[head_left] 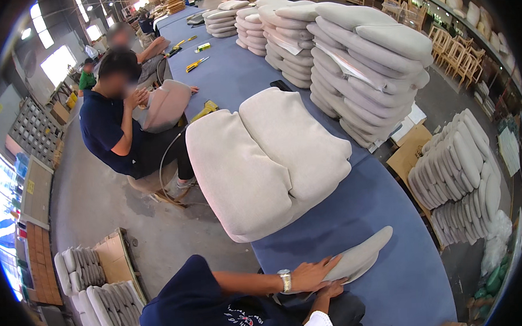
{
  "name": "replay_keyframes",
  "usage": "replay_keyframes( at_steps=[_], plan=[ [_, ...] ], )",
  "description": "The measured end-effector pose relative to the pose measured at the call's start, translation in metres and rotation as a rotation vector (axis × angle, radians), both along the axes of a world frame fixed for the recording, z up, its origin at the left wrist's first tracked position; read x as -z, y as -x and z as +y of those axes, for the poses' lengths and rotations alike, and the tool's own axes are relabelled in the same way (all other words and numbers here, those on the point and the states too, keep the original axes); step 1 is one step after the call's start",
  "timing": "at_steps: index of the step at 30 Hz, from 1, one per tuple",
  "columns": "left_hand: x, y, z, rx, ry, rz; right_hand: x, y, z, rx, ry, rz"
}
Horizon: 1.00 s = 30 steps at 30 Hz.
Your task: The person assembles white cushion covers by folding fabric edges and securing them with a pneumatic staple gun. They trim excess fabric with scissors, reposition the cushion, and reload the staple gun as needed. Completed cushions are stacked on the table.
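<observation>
A light grey padded seat cushion, flattened and pointed at its far end, lies on the blue table close in front of me. My left hand, with a metal watch at the wrist, rests on its near part, fingers stretched out over the fabric. Just below it, my right hand has its fingers curled at the cushion's near edge. The right fingertips are partly hidden, and the two hands nearly touch. Beyond them, two larger cushions lie side by side on the table, touching along a seam line.
Tall stacks of grey cushions line the table's right side. A yellow tool and a yellow-handled screwdriver lie along its left edge. A seated co-worker holds a cushion there. More cushions stand on pallets at both sides.
</observation>
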<state>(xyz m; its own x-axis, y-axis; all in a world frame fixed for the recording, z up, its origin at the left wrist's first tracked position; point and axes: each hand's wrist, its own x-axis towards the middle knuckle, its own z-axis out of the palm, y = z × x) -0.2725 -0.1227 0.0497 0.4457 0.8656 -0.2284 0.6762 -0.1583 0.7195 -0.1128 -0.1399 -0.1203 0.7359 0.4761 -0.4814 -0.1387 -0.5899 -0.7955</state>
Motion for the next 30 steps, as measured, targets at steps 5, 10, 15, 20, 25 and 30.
replay_keyframes(
  at_steps=[5, 10, 15, 20, 25, 30],
  plan=[
    [0.001, -0.044, 0.067, 0.005, -0.027, 0.033, 0.017, 0.013, 0.001, 0.010, -0.184, -0.123],
    [0.002, -0.077, 0.099, 0.014, -0.026, 0.052, 0.021, 0.005, -0.001, 0.028, -0.021, -0.143],
    [0.014, -0.069, 0.083, -0.010, -0.101, 0.022, 0.023, 0.005, 0.006, 0.069, 0.076, -0.175],
    [-0.001, -0.026, 0.035, 0.052, -0.034, 0.001, 0.030, -0.003, 0.015, 0.111, 0.147, -0.297],
    [0.009, 0.017, -0.022, 0.040, -0.039, -0.013, 0.038, -0.028, 0.002, 0.005, -0.070, 0.095],
    [0.017, 0.048, -0.056, 0.014, 0.012, 0.028, -0.015, -0.045, 0.001, -0.061, -0.235, 0.326]
  ],
)
